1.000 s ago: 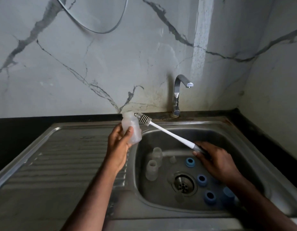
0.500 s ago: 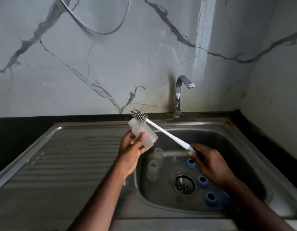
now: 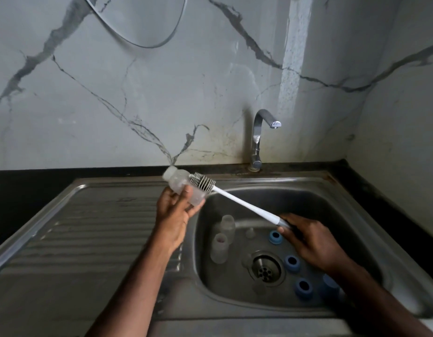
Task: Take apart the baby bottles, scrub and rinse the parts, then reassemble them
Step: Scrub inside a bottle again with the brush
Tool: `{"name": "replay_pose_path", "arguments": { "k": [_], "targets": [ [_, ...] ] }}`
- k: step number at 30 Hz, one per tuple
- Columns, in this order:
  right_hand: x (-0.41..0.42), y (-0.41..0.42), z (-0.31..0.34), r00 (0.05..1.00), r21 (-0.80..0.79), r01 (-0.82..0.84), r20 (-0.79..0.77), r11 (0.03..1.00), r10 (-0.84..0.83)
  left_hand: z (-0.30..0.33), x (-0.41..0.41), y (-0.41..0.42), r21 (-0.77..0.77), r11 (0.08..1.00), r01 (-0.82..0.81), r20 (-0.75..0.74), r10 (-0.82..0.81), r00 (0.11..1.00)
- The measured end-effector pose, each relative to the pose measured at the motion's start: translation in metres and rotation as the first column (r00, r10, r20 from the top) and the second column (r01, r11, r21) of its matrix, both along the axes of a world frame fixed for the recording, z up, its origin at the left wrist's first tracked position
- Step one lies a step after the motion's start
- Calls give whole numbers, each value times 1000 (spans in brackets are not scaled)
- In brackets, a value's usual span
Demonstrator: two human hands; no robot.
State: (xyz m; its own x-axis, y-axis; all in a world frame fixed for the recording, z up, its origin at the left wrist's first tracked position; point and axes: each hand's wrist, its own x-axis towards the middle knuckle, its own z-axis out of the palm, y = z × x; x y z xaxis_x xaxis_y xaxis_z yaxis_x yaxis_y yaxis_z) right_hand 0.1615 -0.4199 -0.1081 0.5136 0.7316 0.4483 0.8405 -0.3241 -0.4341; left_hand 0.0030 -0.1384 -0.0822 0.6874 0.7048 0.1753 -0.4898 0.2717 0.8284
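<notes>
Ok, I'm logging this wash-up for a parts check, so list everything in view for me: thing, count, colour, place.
held bottle: one, clear, above the basin's left rim, tilted
bottle brush: one, white handle, bristle head against the held bottle's side
loose bottles: two, clear, upright in the basin, left of the drain
blue rings: three, blue, on the basin floor right of the drain
blue cap: one, blue, basin's right front, partly hidden by the arm
small clear piece: one, basin back; what it is, cannot tell
sink: one, steel, with a ribbed drainboard on the left
tap: one, chrome, behind the basin, no water running
left hand: grips the held bottle
right hand: grips the brush handle
</notes>
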Motion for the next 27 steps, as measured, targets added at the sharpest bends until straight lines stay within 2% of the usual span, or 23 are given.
{"name": "replay_pose_path", "arguments": {
  "k": [2,4,6,8,12,14,19,25,27],
  "targets": [
    [-7,14,3,1000,50,-16,-21,999,17,-7,8,-22,69,995,71,-73,-66,995],
    [-7,16,2,998,95,-26,-49,995,31,-3,12,-30,56,995,83,-89,-77,993],
    [1,1,0,992,78,-69,-100,995,77,5,5,-15,-27,998,58,25,-57,998],
    [4,-6,0,988,51,-97,-115,994,102,8,-1,-1,-66,997,34,76,-29,997],
    [-13,19,5,984,124,-128,-108,984,142,0,7,-36,-31,979,202,-92,-204,975],
    [-11,16,4,981,124,-132,-128,983,148,-2,10,-38,-32,972,232,-83,-233,969],
    [6,-12,5,978,128,-111,-164,986,132,1,3,-15,-9,984,180,-4,-180,984],
    [-2,11,3,977,121,-137,-145,983,154,2,1,-23,-30,964,264,-99,-265,959],
    [-5,14,3,980,105,-133,-132,985,147,1,1,-24,-106,955,277,-125,-289,949]
  ]
}}
